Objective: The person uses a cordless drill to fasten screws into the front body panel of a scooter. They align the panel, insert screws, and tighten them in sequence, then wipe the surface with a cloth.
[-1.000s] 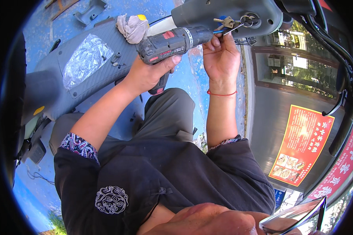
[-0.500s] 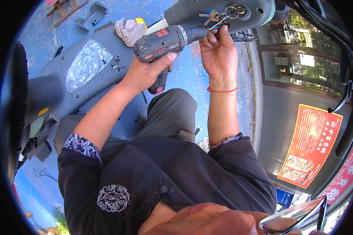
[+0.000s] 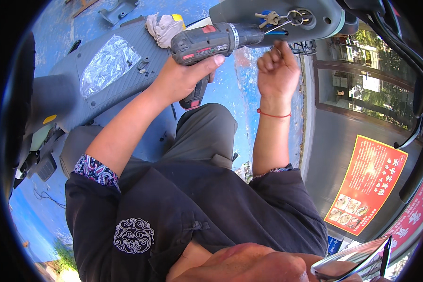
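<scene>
My left hand (image 3: 185,77) is wrapped round the grip of a black and red cordless drill (image 3: 207,43). The drill lies level, its chuck pointing right at the grey scooter panel (image 3: 249,14). A thin bit with a blue part (image 3: 276,33) reaches from the chuck to a small hole in the panel. Just above it, a bunch of keys (image 3: 270,19) hangs on a ring from the ignition lock (image 3: 305,19). Below the panel's edge, my right hand (image 3: 278,70) is raised with curled fingers, thumb against the fingertips; anything between them is hidden.
Left of my knees is the scooter's grey seat or floor section (image 3: 127,98), bearing crumpled clear plastic (image 3: 109,66), small dark parts (image 3: 144,65) and a balled cloth (image 3: 163,29). A grey plastic part (image 3: 119,11) lies on the blue floor. A red poster (image 3: 366,183) hangs at right.
My right hand has drawn back from the bit and panel, down and right, its fingers curling. The drill stays pointed at the panel; the whole view has shifted slightly.
</scene>
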`<action>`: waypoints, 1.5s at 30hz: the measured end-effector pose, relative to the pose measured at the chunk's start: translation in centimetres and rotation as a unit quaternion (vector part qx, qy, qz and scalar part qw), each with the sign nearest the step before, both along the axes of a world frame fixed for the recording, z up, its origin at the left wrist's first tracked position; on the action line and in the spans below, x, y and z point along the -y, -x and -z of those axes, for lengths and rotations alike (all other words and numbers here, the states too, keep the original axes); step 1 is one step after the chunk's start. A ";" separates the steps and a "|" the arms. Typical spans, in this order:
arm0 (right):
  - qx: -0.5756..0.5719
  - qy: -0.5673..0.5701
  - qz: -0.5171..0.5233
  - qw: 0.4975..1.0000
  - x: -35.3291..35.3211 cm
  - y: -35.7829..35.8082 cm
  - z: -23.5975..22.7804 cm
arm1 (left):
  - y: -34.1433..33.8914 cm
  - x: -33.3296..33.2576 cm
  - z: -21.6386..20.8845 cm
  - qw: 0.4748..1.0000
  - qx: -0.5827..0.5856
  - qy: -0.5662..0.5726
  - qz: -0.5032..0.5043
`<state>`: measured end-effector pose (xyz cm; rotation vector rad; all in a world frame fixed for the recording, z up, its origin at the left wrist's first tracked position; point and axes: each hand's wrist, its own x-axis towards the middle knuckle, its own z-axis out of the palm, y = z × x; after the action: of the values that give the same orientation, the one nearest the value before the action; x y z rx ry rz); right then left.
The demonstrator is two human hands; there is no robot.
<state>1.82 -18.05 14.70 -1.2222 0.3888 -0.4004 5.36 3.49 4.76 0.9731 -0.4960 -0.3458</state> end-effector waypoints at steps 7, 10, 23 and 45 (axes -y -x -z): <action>0.087 0.416 0.074 0.902 3.5 -2.1 -0.4 | 0.0 0.0 -0.2 1.000 -0.003 -0.003 0.018; 0.068 0.452 0.041 0.889 3.7 -1.7 -0.6 | 0.1 0.1 -0.7 1.000 -0.013 -0.010 0.024; 0.053 0.438 0.043 0.897 4.1 -1.2 -0.3 | 1.5 0.9 -1.8 0.971 -0.200 0.075 0.108; -0.055 0.373 -0.350 0.857 -10.1 11.8 12.7 | 7.6 -13.5 8.5 0.886 0.120 -0.439 0.084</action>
<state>-10.03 -7.99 2.03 -2.0437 -0.1684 0.1901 -2.22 17.04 -3.72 1.8784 -0.6668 -0.6373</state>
